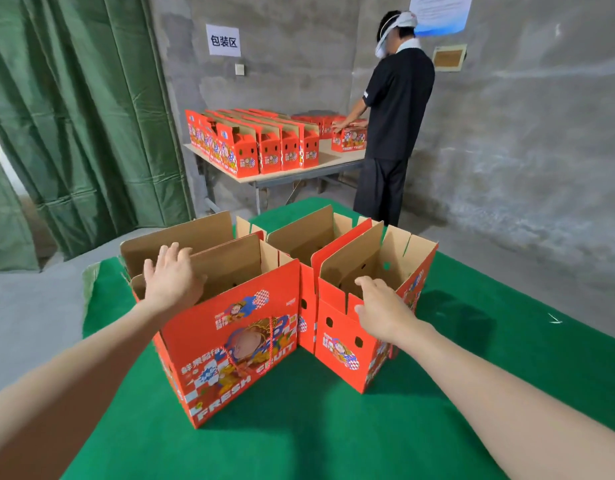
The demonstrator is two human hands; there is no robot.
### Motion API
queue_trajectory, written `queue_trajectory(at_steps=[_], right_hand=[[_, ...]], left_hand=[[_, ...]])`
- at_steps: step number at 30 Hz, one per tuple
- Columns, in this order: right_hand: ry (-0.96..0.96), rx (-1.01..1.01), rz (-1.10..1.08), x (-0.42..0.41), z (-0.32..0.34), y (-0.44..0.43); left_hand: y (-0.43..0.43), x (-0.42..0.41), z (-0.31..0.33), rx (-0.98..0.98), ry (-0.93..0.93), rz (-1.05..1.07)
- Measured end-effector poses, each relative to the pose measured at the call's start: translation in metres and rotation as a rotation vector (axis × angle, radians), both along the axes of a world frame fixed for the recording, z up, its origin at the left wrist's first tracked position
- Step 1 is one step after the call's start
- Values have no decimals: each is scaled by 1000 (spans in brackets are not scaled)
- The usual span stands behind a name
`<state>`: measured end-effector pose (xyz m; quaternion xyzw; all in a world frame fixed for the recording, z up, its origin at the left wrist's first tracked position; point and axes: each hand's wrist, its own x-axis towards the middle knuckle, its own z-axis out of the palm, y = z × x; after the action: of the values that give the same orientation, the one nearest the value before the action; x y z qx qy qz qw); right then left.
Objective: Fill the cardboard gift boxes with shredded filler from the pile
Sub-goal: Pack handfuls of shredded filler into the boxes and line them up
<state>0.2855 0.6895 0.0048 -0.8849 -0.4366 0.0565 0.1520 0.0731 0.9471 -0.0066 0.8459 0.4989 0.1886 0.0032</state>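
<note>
Our left hand (pixel 171 273) and right hand (pixel 382 308) hover open and empty above red gift boxes (pixel 237 341); the upright flaps likely await filling.

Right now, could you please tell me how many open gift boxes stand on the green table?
4: front-left box by the left hand; front-right box by the right hand; back-left box, mostly hidden; back-right box. More may hide behind.

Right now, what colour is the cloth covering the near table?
The cloth is green; head view shows it best.
</note>
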Motion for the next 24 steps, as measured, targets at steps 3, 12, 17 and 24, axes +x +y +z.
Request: queue_trajectory(at_steps=[3,12,17,24], right_hand=[[-31,71,-30,22,-10,29],[-94,-159,143,50,-15,128],[-313,-175,213,59,-12,113],[-207,-288,247,70,19,29]], left_hand=[[44,1,-5,-9,129,15],[82,7,-17,-93,205,-68],[74,3,-8,-162,227,-129],[39,-12,-9,-130,249,-184]])
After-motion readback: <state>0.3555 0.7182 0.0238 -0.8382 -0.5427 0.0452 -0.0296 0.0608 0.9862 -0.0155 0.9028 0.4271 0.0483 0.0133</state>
